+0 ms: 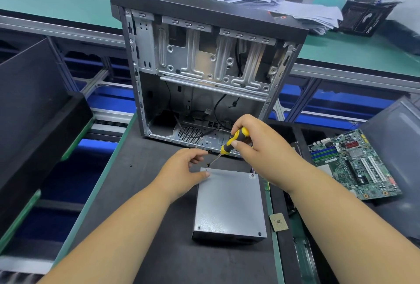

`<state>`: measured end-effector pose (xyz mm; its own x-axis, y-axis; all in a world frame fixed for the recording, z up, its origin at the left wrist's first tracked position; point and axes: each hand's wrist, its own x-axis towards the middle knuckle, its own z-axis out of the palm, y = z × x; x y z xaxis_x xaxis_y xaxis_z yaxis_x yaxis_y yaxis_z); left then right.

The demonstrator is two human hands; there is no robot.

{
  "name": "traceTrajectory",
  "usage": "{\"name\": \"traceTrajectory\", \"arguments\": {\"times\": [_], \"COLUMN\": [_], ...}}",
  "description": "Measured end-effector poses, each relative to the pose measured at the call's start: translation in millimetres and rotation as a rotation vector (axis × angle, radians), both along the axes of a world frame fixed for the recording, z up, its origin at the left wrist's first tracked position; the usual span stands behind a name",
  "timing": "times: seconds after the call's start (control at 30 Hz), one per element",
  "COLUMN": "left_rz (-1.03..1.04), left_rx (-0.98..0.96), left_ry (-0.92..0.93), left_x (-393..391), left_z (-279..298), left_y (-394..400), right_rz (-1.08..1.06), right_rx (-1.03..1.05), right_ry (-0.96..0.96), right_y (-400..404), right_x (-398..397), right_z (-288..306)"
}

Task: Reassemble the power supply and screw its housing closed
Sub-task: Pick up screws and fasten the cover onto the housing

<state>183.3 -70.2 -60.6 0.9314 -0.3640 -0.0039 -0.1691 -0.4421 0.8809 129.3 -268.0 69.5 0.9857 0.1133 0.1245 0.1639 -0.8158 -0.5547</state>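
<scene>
Here we had the power supply (pixel 229 204), a grey metal box, lying flat on the dark work mat (pixel 141 193), just in front of the open computer case (pixel 204 74). Our left hand (pixel 181 174) rested at the box's far left corner, thumb laid on the lid and fingers loosely curled, holding nothing that we could make out. Our right hand (pixel 254 145) was wrapped round the handle of a yellow-and-black screwdriver (pixel 229 144), whose shaft slanted down toward that same corner, its tip (dark, possibly carrying a screw; too small to tell) just above the mat. A motherboard (pixel 354 165) lay to the right, and a small chip (pixel 279 222) sat beside the box's near right corner.
</scene>
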Motion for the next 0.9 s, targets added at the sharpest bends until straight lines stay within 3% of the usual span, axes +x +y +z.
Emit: {"name": "traceTrajectory", "arguments": {"times": [0.2,0.57,0.9], "left_rz": [-0.048,-0.041,-0.025], "left_rx": [0.119,0.09,0.143], "left_ry": [0.039,0.077,0.046], "left_x": [1,2,2], "left_z": [-4,-4,-1], "left_y": [1,1,-1], "right_rz": [0.008,-0.006,0.209], "right_rx": [-0.067,-0.126,-0.326], "right_ry": [0.031,0.054,0.118], "right_y": [6,11,20], "right_x": [8,21,37], "right_z": [-10,-17,11]}}
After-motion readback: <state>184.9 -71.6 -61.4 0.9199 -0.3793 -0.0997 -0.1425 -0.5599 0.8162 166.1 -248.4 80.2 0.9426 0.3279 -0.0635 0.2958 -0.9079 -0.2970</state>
